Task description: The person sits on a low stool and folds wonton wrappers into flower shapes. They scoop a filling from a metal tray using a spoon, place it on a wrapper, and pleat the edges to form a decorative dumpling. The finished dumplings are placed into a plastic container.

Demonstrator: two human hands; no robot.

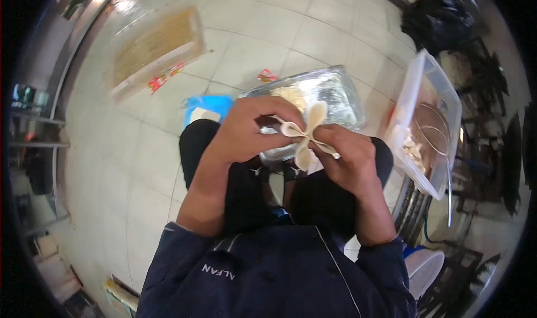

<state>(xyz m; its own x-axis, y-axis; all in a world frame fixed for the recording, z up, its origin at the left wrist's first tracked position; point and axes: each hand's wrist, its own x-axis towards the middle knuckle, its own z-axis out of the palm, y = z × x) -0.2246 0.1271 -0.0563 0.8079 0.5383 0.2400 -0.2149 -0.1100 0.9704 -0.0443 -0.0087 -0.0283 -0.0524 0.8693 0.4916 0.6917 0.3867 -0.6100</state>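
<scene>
Between my hands, above my knees, is a thin pale dough wrapper [316,116] pinched at its centre into several petal-like folds. My left hand [240,125] grips its left fold between thumb and fingers. Closed on the right side of the wrapper is my right hand [349,153], fingers bent close to the pinched centre. Just beyond the hands, a shiny metal tray [352,97] lies on the floor, with a pale yellowish mass [290,94] in its left part. A blue packet [218,102] with a whitish block on it sits beside my left knee.
At right stands a clear plastic tub [413,88] holding pale folded pieces [413,150] and a wire strainer [433,130], its handle over the rim. A tan-filled box [159,46] is far left, near a red wrapper [166,77]. A black bag [439,21] lies far right.
</scene>
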